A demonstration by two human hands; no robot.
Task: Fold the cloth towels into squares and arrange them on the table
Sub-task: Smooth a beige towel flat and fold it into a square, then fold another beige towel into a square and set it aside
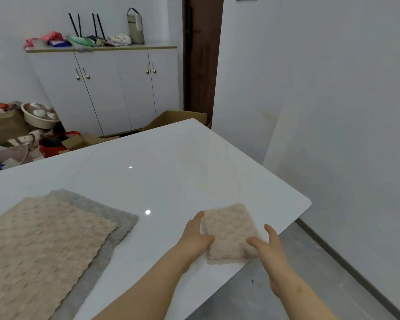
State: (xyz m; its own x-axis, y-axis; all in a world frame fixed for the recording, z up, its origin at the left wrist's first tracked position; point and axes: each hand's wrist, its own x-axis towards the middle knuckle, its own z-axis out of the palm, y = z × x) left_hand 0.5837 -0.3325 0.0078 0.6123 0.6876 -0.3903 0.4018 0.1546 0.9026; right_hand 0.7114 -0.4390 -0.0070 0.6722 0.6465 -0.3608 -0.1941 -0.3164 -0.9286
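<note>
White and glossy, the table [162,172] held one beige towel [229,234] already folded square near its right edge, my left hand [198,236] and right hand [271,245] loosely cupping its sides, while an unfolded beige towel [39,245] on a grey towel [116,218] lay waiting at left.

text: none legible | labels/brands: none | clutter on cabinet [106,72] prob. too blurred to read

White walls, white cabinet [116,88], dark door [201,56], grey floor [286,285].
</note>
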